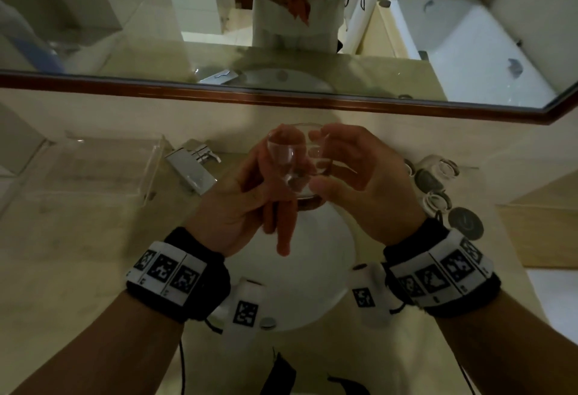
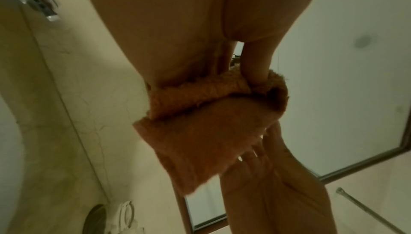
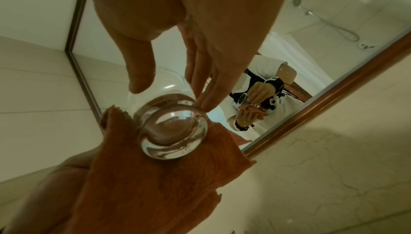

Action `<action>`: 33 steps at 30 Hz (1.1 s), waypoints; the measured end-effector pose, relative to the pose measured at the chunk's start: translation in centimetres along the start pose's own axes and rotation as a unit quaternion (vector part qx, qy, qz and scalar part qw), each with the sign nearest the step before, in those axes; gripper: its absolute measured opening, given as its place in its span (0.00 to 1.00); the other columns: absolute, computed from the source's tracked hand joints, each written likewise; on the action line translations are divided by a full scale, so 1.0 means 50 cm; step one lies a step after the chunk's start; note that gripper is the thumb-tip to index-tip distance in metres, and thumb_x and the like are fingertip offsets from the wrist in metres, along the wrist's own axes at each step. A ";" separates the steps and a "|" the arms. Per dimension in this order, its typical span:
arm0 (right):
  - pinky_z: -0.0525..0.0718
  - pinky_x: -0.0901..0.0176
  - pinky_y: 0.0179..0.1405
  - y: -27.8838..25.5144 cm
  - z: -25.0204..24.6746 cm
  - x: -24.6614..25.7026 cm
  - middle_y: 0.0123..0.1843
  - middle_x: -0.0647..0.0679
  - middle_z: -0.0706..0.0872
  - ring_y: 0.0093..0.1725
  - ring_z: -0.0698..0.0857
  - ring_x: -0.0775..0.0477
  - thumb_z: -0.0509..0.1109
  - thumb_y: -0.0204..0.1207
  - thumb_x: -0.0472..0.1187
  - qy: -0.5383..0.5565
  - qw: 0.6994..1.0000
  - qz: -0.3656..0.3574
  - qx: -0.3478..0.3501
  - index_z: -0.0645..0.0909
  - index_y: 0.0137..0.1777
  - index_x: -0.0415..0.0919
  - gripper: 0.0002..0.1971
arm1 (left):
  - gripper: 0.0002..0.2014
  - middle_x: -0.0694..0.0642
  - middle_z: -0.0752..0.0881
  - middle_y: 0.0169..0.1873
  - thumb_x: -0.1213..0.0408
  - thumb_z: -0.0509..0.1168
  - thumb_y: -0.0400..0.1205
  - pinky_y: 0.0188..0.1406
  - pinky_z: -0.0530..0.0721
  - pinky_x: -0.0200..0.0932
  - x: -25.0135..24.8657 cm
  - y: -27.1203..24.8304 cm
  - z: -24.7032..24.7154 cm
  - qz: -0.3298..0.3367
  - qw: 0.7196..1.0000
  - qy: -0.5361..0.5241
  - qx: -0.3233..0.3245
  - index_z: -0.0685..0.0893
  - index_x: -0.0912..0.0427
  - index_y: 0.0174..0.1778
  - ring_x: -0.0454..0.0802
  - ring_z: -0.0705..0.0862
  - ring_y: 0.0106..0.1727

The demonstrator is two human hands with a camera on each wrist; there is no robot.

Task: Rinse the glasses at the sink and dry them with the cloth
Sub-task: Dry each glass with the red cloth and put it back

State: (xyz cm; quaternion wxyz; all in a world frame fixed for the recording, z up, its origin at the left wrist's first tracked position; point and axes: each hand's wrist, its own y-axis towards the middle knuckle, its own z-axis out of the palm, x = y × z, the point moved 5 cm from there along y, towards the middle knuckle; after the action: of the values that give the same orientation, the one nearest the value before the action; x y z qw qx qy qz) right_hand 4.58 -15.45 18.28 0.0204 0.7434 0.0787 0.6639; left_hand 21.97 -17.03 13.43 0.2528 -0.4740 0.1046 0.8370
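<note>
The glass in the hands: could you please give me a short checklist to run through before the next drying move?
1. Right hand grips the glass: ok.
2. Left hand holds the orange cloth: ok.
3. Cloth touches the glass base: ok, seen from the right wrist.
4. Glass held above the sink: ok.
5. Tap shut off: cannot tell.
6. Glass inside dry: cannot tell.

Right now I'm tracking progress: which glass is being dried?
The glass held up between both hands over the sink, against the orange cloth; the other glasses stand on the counter at right.
</note>
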 end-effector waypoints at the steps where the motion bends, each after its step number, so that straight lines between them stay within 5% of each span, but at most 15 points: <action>1: 0.87 0.42 0.68 -0.001 0.006 0.003 0.66 0.49 0.87 0.66 0.88 0.47 0.80 0.69 0.34 0.003 1.000 -0.003 0.009 0.76 0.71 0.42 0.30 | 0.33 0.79 0.83 0.53 0.63 0.69 0.82 0.50 0.56 1.01 -0.007 -0.002 0.005 0.012 1.000 0.021 -0.004 0.66 0.56 0.84 0.96 0.69 0.40; 2: 0.87 0.43 0.68 -0.002 0.014 0.005 0.67 0.50 0.87 0.66 0.88 0.46 0.78 0.70 0.34 0.007 1.000 -0.003 0.017 0.76 0.71 0.42 0.29 | 0.34 0.72 0.86 0.46 0.63 0.69 0.82 0.51 0.66 0.97 -0.014 -0.005 0.010 0.031 0.999 0.038 -0.012 0.65 0.58 0.84 0.92 0.73 0.37; 4: 0.88 0.46 0.65 -0.002 0.029 0.006 0.67 0.51 0.85 0.66 0.88 0.46 0.79 0.70 0.35 0.023 1.000 0.001 0.012 0.74 0.73 0.42 0.31 | 0.33 0.56 0.90 0.43 0.68 0.62 0.82 0.42 0.90 0.65 -0.028 -0.008 0.014 0.065 0.996 0.049 -0.034 0.60 0.66 0.84 0.73 0.87 0.36; 5: 0.89 0.49 0.63 -0.002 0.035 0.006 0.68 0.50 0.84 0.65 0.88 0.46 0.81 0.68 0.36 0.032 0.999 0.004 0.001 0.74 0.74 0.42 0.33 | 0.33 0.52 0.91 0.44 0.71 0.59 0.81 0.37 0.90 0.48 -0.030 -0.011 0.013 0.073 0.995 0.057 -0.037 0.59 0.68 0.83 0.55 0.91 0.36; 7: 0.90 0.52 0.60 0.001 0.045 0.009 0.67 0.45 0.83 0.63 0.89 0.47 0.84 0.64 0.37 0.034 0.999 0.002 -0.022 0.76 0.73 0.43 0.36 | 0.29 0.54 0.89 0.50 0.75 0.58 0.84 0.39 0.88 0.38 -0.039 -0.017 0.012 0.083 0.994 0.062 -0.022 0.60 0.69 0.83 0.45 0.91 0.40; 10: 0.90 0.48 0.62 0.003 0.057 0.019 0.64 0.44 0.85 0.63 0.89 0.47 0.87 0.62 0.40 0.019 0.999 -0.011 -0.029 0.78 0.73 0.41 0.38 | 0.30 0.63 0.85 0.60 0.78 0.59 0.81 0.48 0.89 0.46 -0.050 -0.027 -0.005 0.080 0.995 0.047 -0.033 0.66 0.65 0.82 0.51 0.90 0.49; 13: 0.88 0.42 0.65 0.005 0.060 0.020 0.62 0.46 0.87 0.62 0.88 0.47 0.85 0.62 0.47 0.004 0.999 -0.034 -0.031 0.78 0.73 0.41 0.38 | 0.32 0.62 0.87 0.56 0.80 0.65 0.75 0.41 0.89 0.43 -0.053 -0.036 -0.022 0.078 0.995 0.029 -0.059 0.73 0.62 0.77 0.52 0.90 0.46; 17: 0.86 0.34 0.66 0.006 0.067 0.018 0.63 0.40 0.88 0.61 0.89 0.39 0.85 0.66 0.48 0.088 0.996 -0.020 0.009 0.76 0.68 0.37 0.34 | 0.35 0.64 0.87 0.58 0.73 0.76 0.74 0.49 0.89 0.50 -0.057 -0.040 -0.031 0.084 0.993 0.026 -0.077 0.73 0.64 0.77 0.60 0.88 0.56; 20: 0.89 0.44 0.59 0.003 0.071 0.010 0.58 0.52 0.90 0.59 0.90 0.46 0.76 0.76 0.39 0.078 0.997 -0.004 0.010 0.76 0.68 0.39 0.22 | 0.38 0.73 0.81 0.66 0.62 0.76 0.76 0.59 0.87 0.63 -0.056 -0.034 -0.018 0.082 0.995 0.023 -0.058 0.68 0.65 0.81 0.67 0.85 0.61; 22: 0.88 0.48 0.58 0.002 0.074 0.007 0.59 0.45 0.87 0.60 0.88 0.49 0.72 0.78 0.37 0.071 0.997 -0.004 -0.009 0.76 0.68 0.44 0.19 | 0.35 0.76 0.77 0.69 0.62 0.68 0.80 0.66 0.82 0.71 -0.048 -0.028 -0.010 0.079 0.995 0.033 -0.051 0.65 0.63 0.83 0.69 0.85 0.61; 24: 0.87 0.39 0.65 0.002 0.077 0.014 0.62 0.41 0.82 0.62 0.86 0.46 0.73 0.77 0.45 0.033 0.999 -0.021 -0.016 0.78 0.67 0.52 0.18 | 0.33 0.75 0.75 0.72 0.64 0.64 0.82 0.57 0.89 0.59 -0.045 -0.022 -0.004 0.083 0.994 0.047 -0.050 0.63 0.61 0.84 0.66 0.84 0.63; 26: 0.86 0.36 0.66 0.003 0.076 0.021 0.61 0.51 0.83 0.64 0.85 0.46 0.74 0.73 0.53 -0.030 0.999 -0.026 -0.010 0.79 0.64 0.61 0.19 | 0.31 0.71 0.77 0.70 0.69 0.61 0.83 0.49 0.89 0.49 -0.044 -0.016 0.002 0.078 0.995 0.046 -0.040 0.62 0.59 0.84 0.60 0.86 0.60; 28: 0.88 0.40 0.63 0.002 0.065 0.021 0.58 0.62 0.86 0.62 0.87 0.51 0.77 0.69 0.54 -0.045 0.999 -0.013 -0.013 0.79 0.62 0.67 0.21 | 0.34 0.67 0.79 0.69 0.71 0.65 0.81 0.54 0.87 0.52 -0.043 -0.011 0.004 0.071 0.996 0.044 -0.026 0.63 0.58 0.84 0.61 0.85 0.63; 30: 0.89 0.39 0.62 0.002 0.050 0.013 0.57 0.63 0.89 0.59 0.89 0.52 0.82 0.66 0.50 -0.018 0.999 0.001 -0.027 0.81 0.62 0.63 0.24 | 0.36 0.63 0.82 0.67 0.71 0.68 0.77 0.57 0.87 0.54 -0.044 -0.008 0.004 0.068 0.997 0.044 -0.014 0.65 0.61 0.83 0.62 0.84 0.65; 33: 0.89 0.38 0.63 0.004 0.033 0.003 0.55 0.50 0.92 0.59 0.91 0.45 0.88 0.62 0.45 0.073 0.997 0.023 -0.024 0.81 0.63 0.47 0.30 | 0.41 0.66 0.84 0.65 0.63 0.78 0.74 0.53 0.88 0.67 -0.044 -0.006 -0.001 0.063 0.997 0.039 -0.006 0.67 0.65 0.81 0.70 0.84 0.63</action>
State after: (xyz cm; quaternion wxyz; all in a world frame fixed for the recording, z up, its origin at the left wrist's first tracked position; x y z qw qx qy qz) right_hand 6.23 -15.52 18.28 0.0169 0.6940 0.0470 0.7182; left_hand 23.06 -17.50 15.27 0.1926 -0.5008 0.1385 0.8324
